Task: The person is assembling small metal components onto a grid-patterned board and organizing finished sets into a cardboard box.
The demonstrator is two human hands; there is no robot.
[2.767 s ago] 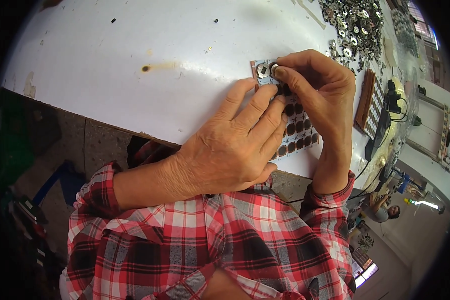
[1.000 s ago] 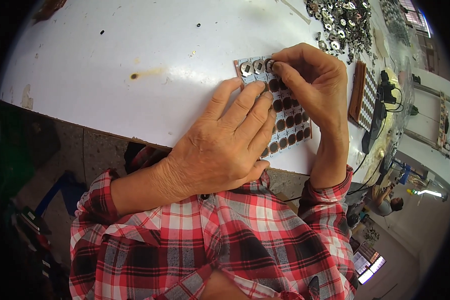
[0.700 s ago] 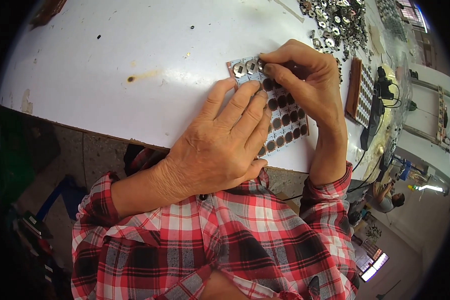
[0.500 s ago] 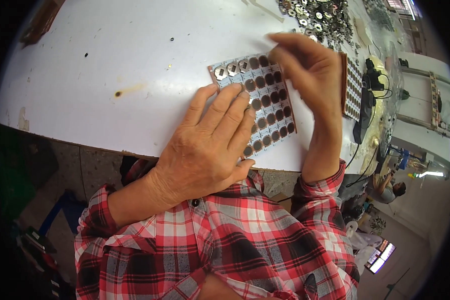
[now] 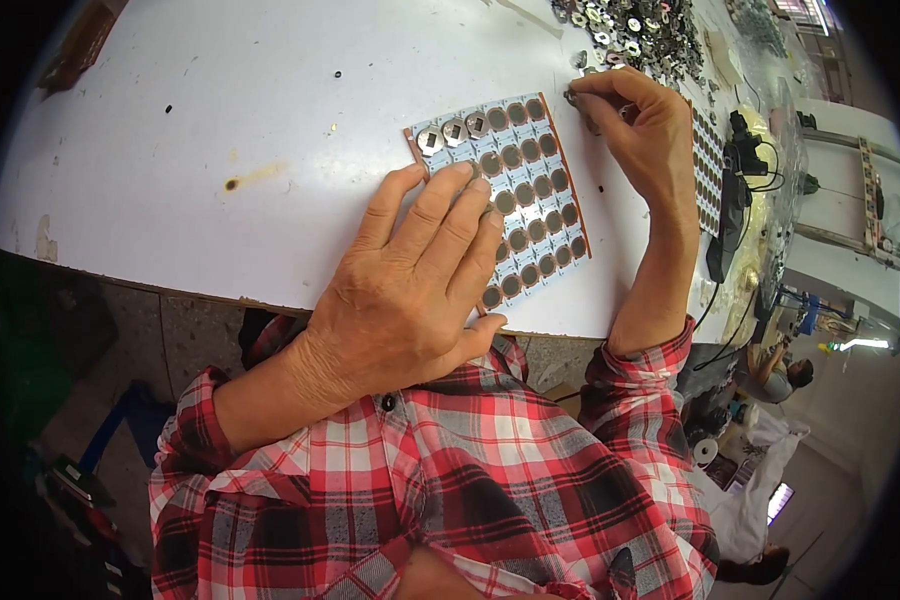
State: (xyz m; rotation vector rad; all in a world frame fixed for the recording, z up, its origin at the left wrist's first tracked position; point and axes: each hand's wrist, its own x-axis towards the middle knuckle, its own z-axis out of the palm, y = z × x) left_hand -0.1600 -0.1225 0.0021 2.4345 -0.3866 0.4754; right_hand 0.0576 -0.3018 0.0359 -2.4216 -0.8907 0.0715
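Observation:
A circuit board panel (image 5: 535, 202) with rows of round dark pads lies tilted on the white table. Three silvery metal clips (image 5: 454, 131), each with a dark cutout, sit along its far edge at the left. My left hand (image 5: 400, 270) rests flat on the panel's left part, fingers outstretched and slightly apart, covering several pads. Beyond the panel's far right corner, my right hand (image 5: 635, 125) is closed in a pinch, thumb against fingers. A small dark metal piece (image 5: 571, 96) shows at its fingertips; its exact shape is hard to make out.
A heap of loose metal clips (image 5: 650, 40) spreads at the far right. Behind my right wrist stands a stack of similar panels (image 5: 708, 170), beside a black power strip (image 5: 735, 215) with cables. Another person (image 5: 775, 375) is in the background at right.
My right hand has moved right, off the panel's far right corner toward the loose clips, and its fingers have come together. The panel and my left hand have shifted slightly left.

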